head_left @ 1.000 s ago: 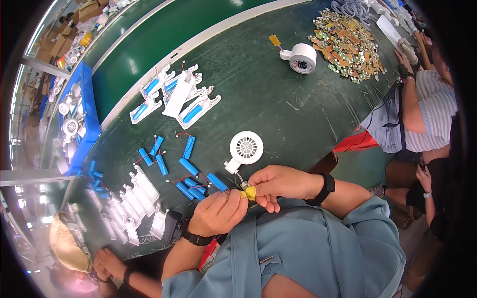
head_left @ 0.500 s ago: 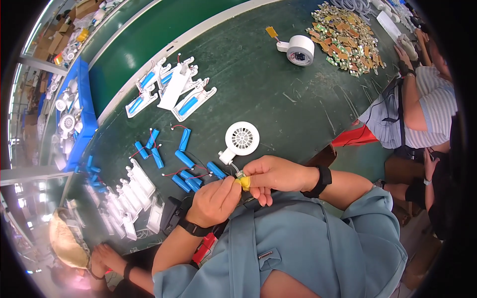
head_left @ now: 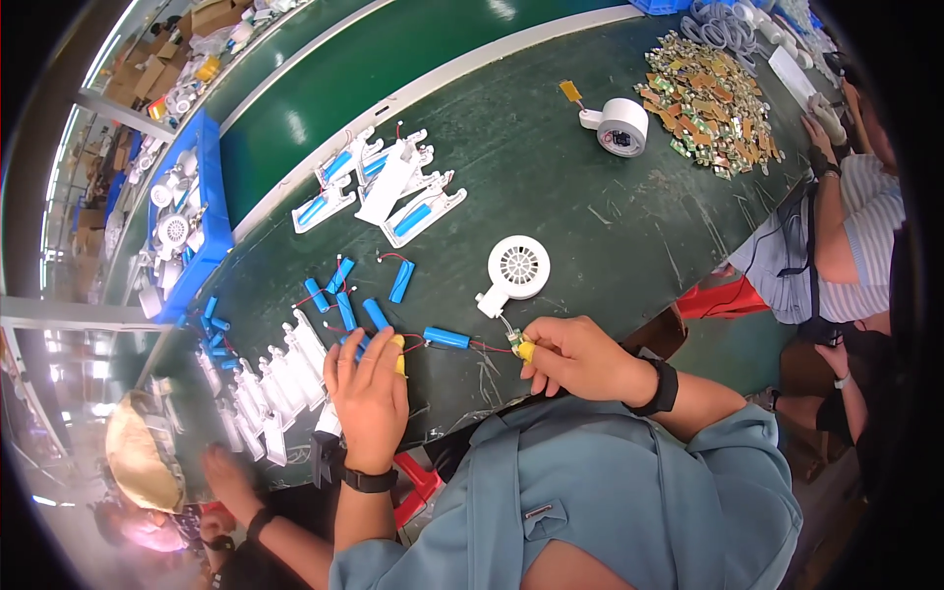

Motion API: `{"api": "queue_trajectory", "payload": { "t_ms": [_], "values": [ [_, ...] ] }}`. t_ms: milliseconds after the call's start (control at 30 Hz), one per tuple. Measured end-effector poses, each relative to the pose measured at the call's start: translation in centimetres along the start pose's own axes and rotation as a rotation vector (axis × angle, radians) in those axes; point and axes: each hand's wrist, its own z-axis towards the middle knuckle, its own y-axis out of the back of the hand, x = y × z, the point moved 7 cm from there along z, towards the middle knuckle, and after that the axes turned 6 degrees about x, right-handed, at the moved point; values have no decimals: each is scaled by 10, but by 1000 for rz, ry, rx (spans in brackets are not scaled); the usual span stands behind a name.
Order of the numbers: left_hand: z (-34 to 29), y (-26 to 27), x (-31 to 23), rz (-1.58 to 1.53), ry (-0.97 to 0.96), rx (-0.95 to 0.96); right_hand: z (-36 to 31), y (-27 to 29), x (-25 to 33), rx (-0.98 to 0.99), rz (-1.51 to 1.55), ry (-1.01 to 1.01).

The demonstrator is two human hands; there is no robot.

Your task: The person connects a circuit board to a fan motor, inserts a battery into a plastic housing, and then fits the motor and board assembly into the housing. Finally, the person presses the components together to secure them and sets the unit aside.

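Circuit board [head_left: 514, 337], small and greenish, sits pinched between thumb and finger of my right grip [head_left: 590, 364], just above the near side of the dark green table [head_left: 639, 226]. A short pale cable ties it to a white fan head [head_left: 519, 267], which lies just beyond my fingers with its round grille up. On the board's left, a thin red wire leads to a blue battery cell [head_left: 446, 338] lying on the table between my two grips.

My left grip [head_left: 372, 405] is palm down among other blue cells [head_left: 345, 310], its fingers lightly bent; they hide what is beneath, so I cannot tell whether they hold one. Yellow coverings show at the digits of both grips, and I have a black band [head_left: 666, 385] on each wrist.

Left of that grip stands a row of white casings [head_left: 285, 374]. Farther off lie white housings [head_left: 391, 187], several with blue cells in them. A white round unit [head_left: 623, 128] with a yellow tag lies near a heap of small boards [head_left: 708, 108]. A blue bin [head_left: 218, 211] of white parts stands at the far left; a co-worker in a striped top [head_left: 875, 221] is at the right.
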Motion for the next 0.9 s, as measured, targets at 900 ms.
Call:
{"api": "queue_trajectory", "payload": {
  "t_ms": [900],
  "values": [
    [-5, -14, -39, -767, -12, -15, -8, -41, 37, -246, -856, 565]
  ]
}}
